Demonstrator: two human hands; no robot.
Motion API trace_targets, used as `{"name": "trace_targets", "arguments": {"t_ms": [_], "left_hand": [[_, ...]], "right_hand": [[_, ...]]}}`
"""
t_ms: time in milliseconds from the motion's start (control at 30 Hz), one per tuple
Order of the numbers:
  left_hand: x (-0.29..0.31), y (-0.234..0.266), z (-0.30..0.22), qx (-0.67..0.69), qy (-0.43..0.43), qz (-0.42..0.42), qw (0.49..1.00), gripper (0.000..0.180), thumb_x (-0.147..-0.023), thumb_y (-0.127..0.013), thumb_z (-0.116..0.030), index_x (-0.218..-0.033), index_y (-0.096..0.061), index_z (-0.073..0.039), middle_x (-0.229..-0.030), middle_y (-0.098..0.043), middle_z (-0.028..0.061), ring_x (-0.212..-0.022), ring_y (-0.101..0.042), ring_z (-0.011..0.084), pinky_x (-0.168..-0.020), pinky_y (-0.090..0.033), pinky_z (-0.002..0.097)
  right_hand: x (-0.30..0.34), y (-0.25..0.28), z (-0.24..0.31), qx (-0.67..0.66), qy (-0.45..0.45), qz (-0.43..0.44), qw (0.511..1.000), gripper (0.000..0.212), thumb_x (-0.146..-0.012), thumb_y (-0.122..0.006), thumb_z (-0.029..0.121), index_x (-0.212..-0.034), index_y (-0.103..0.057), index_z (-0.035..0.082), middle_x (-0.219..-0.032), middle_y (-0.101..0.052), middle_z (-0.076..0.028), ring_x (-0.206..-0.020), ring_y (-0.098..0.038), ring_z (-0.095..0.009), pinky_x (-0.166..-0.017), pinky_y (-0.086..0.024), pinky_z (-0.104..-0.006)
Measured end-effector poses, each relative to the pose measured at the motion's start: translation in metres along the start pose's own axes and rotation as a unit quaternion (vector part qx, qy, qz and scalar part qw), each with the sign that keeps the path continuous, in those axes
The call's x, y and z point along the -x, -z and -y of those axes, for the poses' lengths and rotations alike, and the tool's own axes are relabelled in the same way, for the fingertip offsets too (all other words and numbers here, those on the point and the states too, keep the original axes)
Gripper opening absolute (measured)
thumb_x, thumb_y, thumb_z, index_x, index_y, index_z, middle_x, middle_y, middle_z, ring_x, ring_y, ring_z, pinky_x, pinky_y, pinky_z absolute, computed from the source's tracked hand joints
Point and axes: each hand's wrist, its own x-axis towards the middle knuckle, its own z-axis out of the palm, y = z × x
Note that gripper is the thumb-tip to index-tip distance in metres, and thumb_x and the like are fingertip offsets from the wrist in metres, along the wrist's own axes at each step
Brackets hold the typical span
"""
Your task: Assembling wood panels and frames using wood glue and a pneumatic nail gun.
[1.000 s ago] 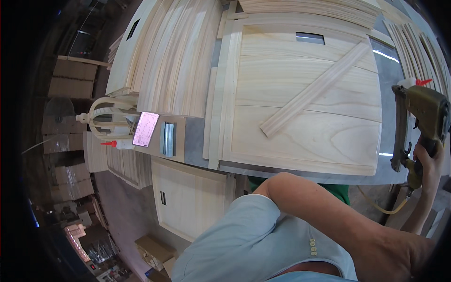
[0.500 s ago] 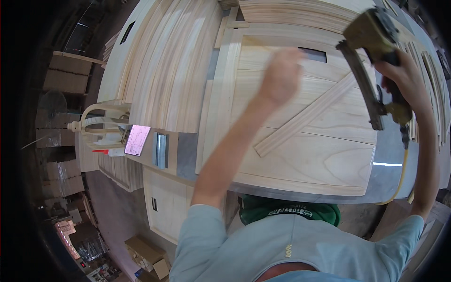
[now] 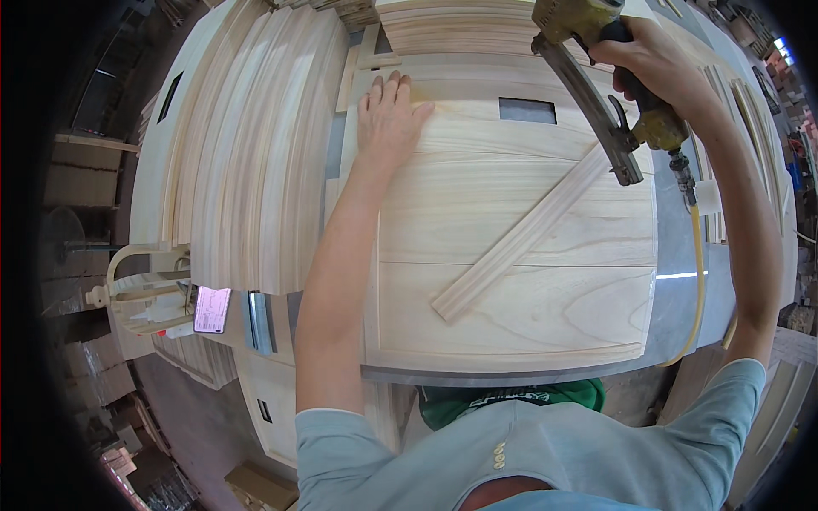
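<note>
My left hand [image 3: 391,115] lies flat, fingers stretched out, on the far left corner of a pale wooden panel [image 3: 511,213] on the table. My right hand [image 3: 652,64] is wrapped round the grip of a pneumatic nail gun [image 3: 596,102], held above the panel's far right part. A yellow air hose [image 3: 699,289] runs down from the gun's handle. One loose wooden strip [image 3: 515,238] lies slantwise across the panel, its far end next to the gun's nose. Near the panel's far edge is a rectangular cutout [image 3: 527,111].
Tall stacks of wooden boards [image 3: 256,153] stand left of the panel, with more boards [image 3: 460,30] behind it. At the near left lie a phone [image 3: 211,309] and a metal strip [image 3: 257,322]. Thin wooden strips [image 3: 758,136] lie at the right. A cardboard box [image 3: 260,485] sits on the floor.
My left hand has moved left from over the panel's middle and come down on its far left corner. My right hand has carried the nail gun left, over the panel. The whole view has shifted.
</note>
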Motion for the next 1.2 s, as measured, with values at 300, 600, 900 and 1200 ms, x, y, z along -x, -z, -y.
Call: {"name": "trace_targets", "arguments": {"t_ms": [300, 600, 900, 1200], "left_hand": [[-0.016, -0.004, 0.016, 0.033, 0.029, -0.008, 0.999, 0.040, -0.087, -0.059, -0.026, -0.122, -0.056, -0.008, -0.125, -0.053, 0.0103, -0.117, -0.045, 0.0310, -0.096, -0.035, 0.0446], [-0.036, -0.010, 0.028, 0.052, 0.065, 0.012, 0.996, 0.027, -0.088, -0.058, -0.018, -0.115, -0.061, -0.017, -0.118, -0.053, 0.0067, -0.110, -0.046, 0.0297, -0.094, -0.036, 0.0445], [-0.035, -0.014, 0.028, 0.064, 0.076, -0.004, 0.995, 0.027, -0.088, -0.059, -0.019, -0.115, -0.061, -0.017, -0.120, -0.053, 0.0062, -0.112, -0.046, 0.0304, -0.096, -0.035, 0.0453], [-0.033, -0.019, 0.032, 0.060, 0.079, -0.036, 0.994, 0.028, -0.087, -0.060, -0.021, -0.114, -0.061, -0.016, -0.118, -0.054, 0.0077, -0.110, -0.048, 0.0326, -0.096, -0.036, 0.0468]], "right_hand": [[-0.005, -0.005, 0.003, -0.036, 0.016, 0.003, 0.999, 0.030, -0.080, -0.063, 0.028, -0.084, -0.059, -0.001, -0.061, -0.057, -0.005, -0.051, -0.057, -0.010, -0.048, -0.048, -0.0238], [-0.003, -0.013, 0.014, -0.055, -0.001, 0.026, 0.998, 0.030, -0.079, -0.063, 0.028, -0.086, -0.059, -0.001, -0.061, -0.057, -0.006, -0.052, -0.058, -0.009, -0.048, -0.048, -0.0229], [-0.005, -0.016, 0.022, -0.029, 0.008, 0.032, 0.999, 0.032, -0.080, -0.063, 0.029, -0.088, -0.060, -0.002, -0.062, -0.059, -0.006, -0.055, -0.060, -0.010, -0.052, -0.051, -0.0230], [0.000, -0.006, 0.020, 0.055, -0.045, 0.014, 0.997, 0.031, -0.082, -0.063, 0.027, -0.090, -0.060, -0.003, -0.063, -0.058, -0.006, -0.051, -0.057, -0.009, -0.048, -0.047, -0.0238]]}}
